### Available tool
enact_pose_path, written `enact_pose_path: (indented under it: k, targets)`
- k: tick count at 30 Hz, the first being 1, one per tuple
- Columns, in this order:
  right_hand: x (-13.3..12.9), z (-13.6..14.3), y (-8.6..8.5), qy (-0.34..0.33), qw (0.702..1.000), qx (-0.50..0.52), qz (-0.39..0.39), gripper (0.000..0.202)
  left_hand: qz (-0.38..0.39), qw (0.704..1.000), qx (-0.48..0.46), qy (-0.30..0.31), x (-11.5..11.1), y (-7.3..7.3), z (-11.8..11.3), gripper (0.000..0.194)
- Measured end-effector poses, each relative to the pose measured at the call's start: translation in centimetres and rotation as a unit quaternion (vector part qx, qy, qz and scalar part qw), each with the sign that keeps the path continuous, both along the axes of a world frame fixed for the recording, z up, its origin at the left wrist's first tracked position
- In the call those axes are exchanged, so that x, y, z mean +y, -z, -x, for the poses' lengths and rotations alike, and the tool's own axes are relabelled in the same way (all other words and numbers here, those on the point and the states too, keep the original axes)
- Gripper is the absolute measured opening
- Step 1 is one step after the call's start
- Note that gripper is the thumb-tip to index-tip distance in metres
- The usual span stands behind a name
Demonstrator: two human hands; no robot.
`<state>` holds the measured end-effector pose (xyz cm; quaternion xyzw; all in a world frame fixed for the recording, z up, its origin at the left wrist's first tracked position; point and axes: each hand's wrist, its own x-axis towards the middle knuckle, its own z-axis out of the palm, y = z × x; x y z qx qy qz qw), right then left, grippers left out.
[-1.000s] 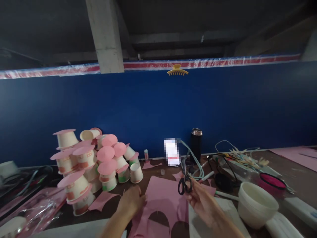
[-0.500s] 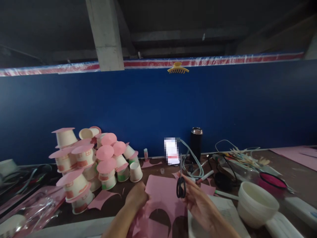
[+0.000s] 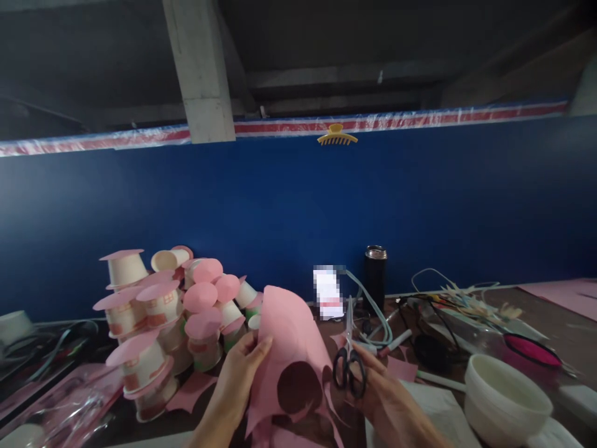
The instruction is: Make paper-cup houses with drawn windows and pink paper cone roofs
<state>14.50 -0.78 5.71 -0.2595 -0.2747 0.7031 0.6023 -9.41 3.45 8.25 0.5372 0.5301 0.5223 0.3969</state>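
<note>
Pinched by its left edge, a sheet of pink paper (image 3: 282,320) is raised off the table in my left hand (image 3: 239,368). A round hole and ragged cut edges show in its lower part. My right hand (image 3: 380,382) has a pair of scissors (image 3: 348,364) with black handles, blades pointing up and away. The scissors are just right of the sheet, and their blades look nearly closed. Behind my left hand stand stacked paper cups (image 3: 156,305) with pink paper discs on them. A pink offcut (image 3: 193,391) lies beside the stack.
A phone (image 3: 328,292) with a blurred screen leans at the back beside a black flask (image 3: 375,280) and a pale cable (image 3: 382,323). On the right are a white bowl (image 3: 506,398), a pink-and-black round item (image 3: 532,350) and wires. Plastic packaging (image 3: 69,398) lies at left.
My left hand has lifted the pink paper from the table and tilted it up, so its round hole shows. The scissors have turned, with both handle loops now visible.
</note>
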Motion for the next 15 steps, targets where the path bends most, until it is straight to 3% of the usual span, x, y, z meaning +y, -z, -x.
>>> enact_pose_path:
  k: [7, 12, 13, 15]
  targets:
    - [0.0, 1.1, 0.7, -0.081, 0.994, -0.035, -0.066, 0.044, 0.055, 0.951, -0.294, 0.08, -1.5, 2.4, -1.9, 0.04]
    - [1.4, 1.7, 3.2, -0.174, 0.98, -0.075, -0.063, 0.044, 0.067, 0.94, -0.33, 0.055, -0.8, 4.1, -2.6, 0.044]
    - [1.6, 1.9, 3.8, -0.213, 0.969, -0.102, -0.075, 0.044, 0.065, 0.942, -0.324, 0.053, -0.6, 4.4, -2.6, 0.047]
    - [2.0, 2.3, 4.7, -0.23, 0.952, -0.163, -0.118, 0.049, 0.065, 0.942, -0.324, 0.059, -0.5, 4.6, -2.6, 0.053]
